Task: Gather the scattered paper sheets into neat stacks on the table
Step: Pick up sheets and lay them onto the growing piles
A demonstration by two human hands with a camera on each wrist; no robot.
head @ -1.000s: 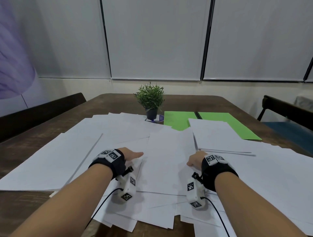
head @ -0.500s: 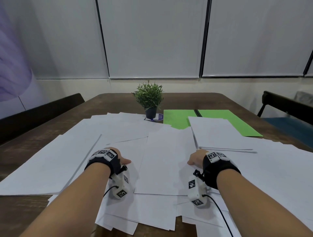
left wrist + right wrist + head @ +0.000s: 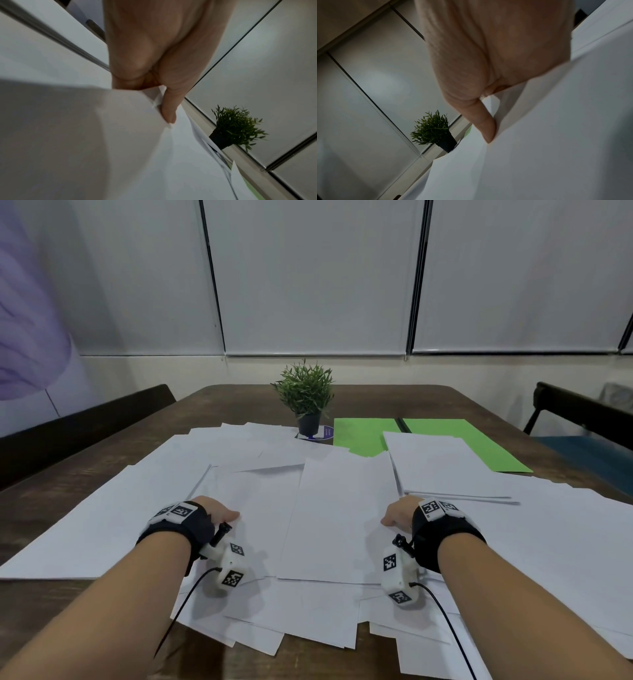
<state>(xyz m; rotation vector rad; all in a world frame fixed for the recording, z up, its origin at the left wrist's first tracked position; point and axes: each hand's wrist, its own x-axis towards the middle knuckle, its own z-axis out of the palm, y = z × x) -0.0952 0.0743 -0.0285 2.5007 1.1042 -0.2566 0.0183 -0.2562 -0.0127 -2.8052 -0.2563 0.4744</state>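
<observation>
Soft, even indoor light; wide-angle bend at the edges.
Both wrist views are dim and blurred, with grey shadow on the white paper sheets [image 3: 72, 135] below each hand.
</observation>
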